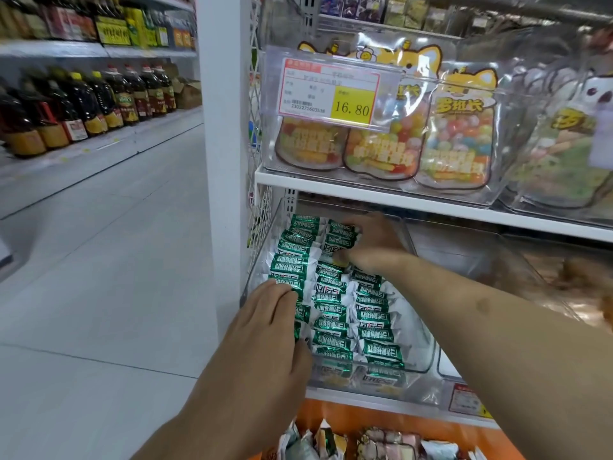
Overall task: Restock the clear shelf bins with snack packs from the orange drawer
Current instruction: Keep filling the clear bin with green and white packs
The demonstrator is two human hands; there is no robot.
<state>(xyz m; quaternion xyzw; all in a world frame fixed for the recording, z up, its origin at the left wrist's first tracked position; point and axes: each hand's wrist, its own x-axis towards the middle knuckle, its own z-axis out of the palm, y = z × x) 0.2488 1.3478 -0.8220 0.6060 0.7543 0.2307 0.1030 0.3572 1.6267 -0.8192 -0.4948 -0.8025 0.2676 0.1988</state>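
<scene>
Green-and-white snack packs (335, 303) are filling the clear bin (428, 356) on the lower shelf in three rough rows, so this bin is looking close to full. Both hands are working inside it. At the bin's near left corner, the left hand (265, 330) is lying flat on the left row, fingers fairly straight and pressing the packs down; it is not seen gripping anything. Toward the back of the bin, the right hand (371, 247) is reaching in with fingers bent over the far packs; whether it is pinching one or only nudging it into line cannot be told, since the fingertips are buried among the wrappers.

Judging by this, the step in hand is tidying and squaring the rows rather than loading. Right of this bin, a second bin (471, 257) is showing little or no stock through its wall, so it likely is still waiting for refill. Below the bin, the orange drawer (481, 436) is standing open with more packs (331, 441) in it, some green, some of another kind.

Much of the drawer is being cut off by the lower edge. Farther right of the bin, the shelf is blurring badly and its brownish contents cannot be named. The bin's front is hiding behind the left forearm.
</scene>
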